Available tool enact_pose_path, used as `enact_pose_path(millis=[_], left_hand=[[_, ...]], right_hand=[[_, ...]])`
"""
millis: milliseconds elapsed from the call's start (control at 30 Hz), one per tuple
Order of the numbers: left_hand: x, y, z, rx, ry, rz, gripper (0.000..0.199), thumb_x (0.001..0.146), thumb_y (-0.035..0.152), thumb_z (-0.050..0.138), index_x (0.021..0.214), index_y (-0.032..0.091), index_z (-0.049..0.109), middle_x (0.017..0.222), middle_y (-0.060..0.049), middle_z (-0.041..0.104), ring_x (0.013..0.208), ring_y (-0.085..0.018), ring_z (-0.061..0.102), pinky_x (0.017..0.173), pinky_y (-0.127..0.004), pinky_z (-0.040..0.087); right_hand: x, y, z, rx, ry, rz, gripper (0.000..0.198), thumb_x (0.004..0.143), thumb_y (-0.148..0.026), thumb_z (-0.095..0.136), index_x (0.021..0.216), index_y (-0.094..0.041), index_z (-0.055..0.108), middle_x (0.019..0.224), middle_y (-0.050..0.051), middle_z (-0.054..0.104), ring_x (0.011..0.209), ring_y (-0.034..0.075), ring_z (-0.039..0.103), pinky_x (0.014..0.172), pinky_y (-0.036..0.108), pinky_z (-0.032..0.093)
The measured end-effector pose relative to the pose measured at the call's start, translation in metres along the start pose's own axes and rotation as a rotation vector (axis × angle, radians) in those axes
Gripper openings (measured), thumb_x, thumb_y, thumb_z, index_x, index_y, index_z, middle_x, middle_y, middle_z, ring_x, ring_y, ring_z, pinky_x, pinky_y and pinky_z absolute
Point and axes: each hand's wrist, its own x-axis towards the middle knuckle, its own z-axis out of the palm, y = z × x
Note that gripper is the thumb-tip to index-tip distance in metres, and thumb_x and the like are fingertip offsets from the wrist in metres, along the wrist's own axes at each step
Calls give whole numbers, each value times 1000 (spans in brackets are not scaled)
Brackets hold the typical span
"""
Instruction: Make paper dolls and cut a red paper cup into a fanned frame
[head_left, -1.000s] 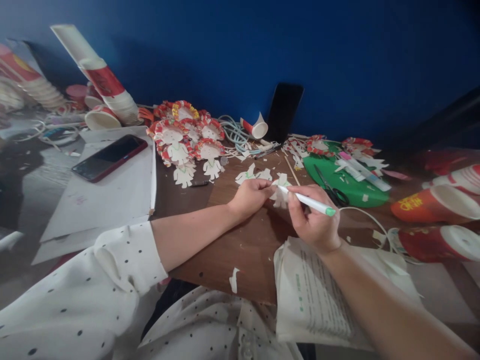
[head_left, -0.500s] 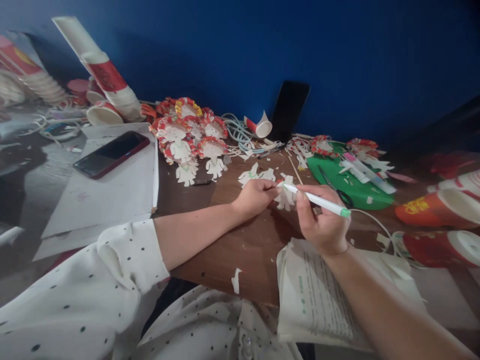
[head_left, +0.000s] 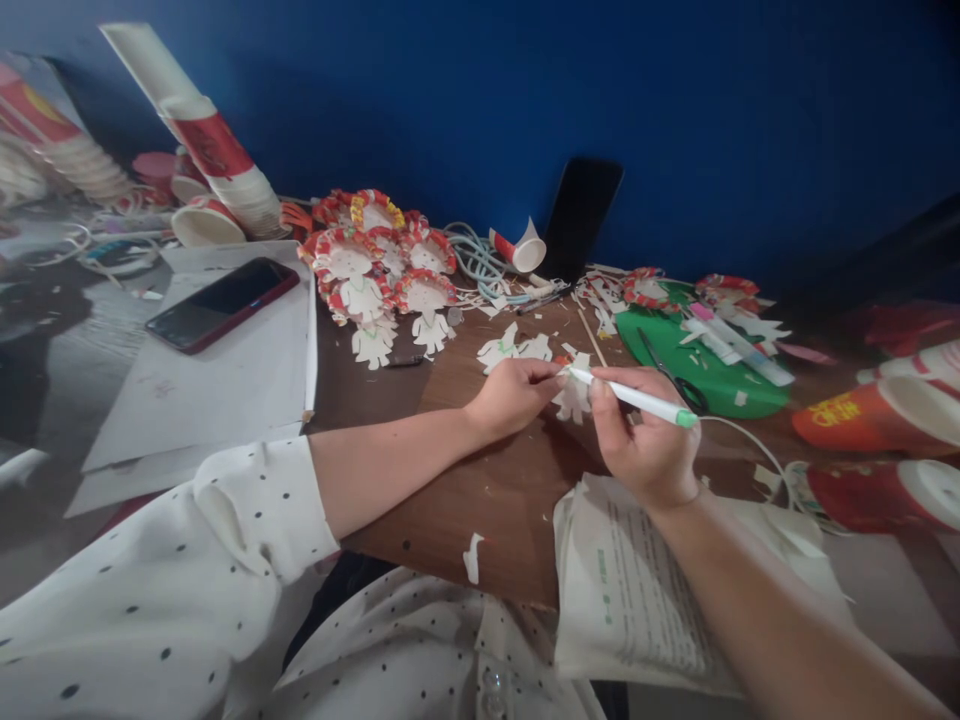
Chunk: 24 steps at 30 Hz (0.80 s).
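Pinched in the fingers of my right hand (head_left: 646,440) is a white marker pen (head_left: 637,398) with a green end. Its tip meets a small white paper cutout (head_left: 573,398) shaped like a figure's body. My left hand (head_left: 516,396) grips that cutout by its upper left edge between thumb and finger. Part of the cutout is hidden behind both hands. Just beyond my left hand lie other white paper cutouts (head_left: 501,348), one with a green line on it.
Lion-like paper figures (head_left: 360,264) with red frills are heaped at the back. A black phone (head_left: 583,218) leans on the blue wall. Scissors (head_left: 686,394) lie on a green sheet (head_left: 750,396). An open book (head_left: 622,590), paper cups (head_left: 840,420) and another phone (head_left: 223,304) flank the wooden board.
Both hands stay almost in place. The marker's rear end has shifted slightly left and down, its tip still at the cutout.
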Motion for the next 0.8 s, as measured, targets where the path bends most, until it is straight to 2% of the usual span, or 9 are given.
enact_pose_path(millis=[367,533,700,800], left_hand=[[-2,0,0,80,32,83,21,82,29,55,84,15,71,80,-2,67,74,-12,57,70,-22,43],[-3,5,0,17,31,26,21,82,30,55,81,14,69,72,-1,64,67,-11,54,65,-22,42],[-1,3,2,-118,44,-60,23,80,36,57,74,15,65,63,1,60,59,-10,51,59,-22,41],[1,-2,2,-166,75,-73,23,79,38,59,79,15,66,68,0,62,62,-11,54,62,-23,43]], right_hand=[[2,0,-1,6,-18,-8,11,85,-19,57,95,-19,62,87,7,68,80,20,64,77,35,52],[-1,1,-1,43,21,-29,12,85,-19,58,96,-18,62,87,7,68,81,20,64,76,36,53],[-5,4,-1,196,124,196,20,90,-24,53,109,-20,59,81,3,65,55,12,60,52,28,51],[-2,10,0,209,140,300,19,92,-27,52,108,-20,58,83,2,65,51,10,58,52,26,50]])
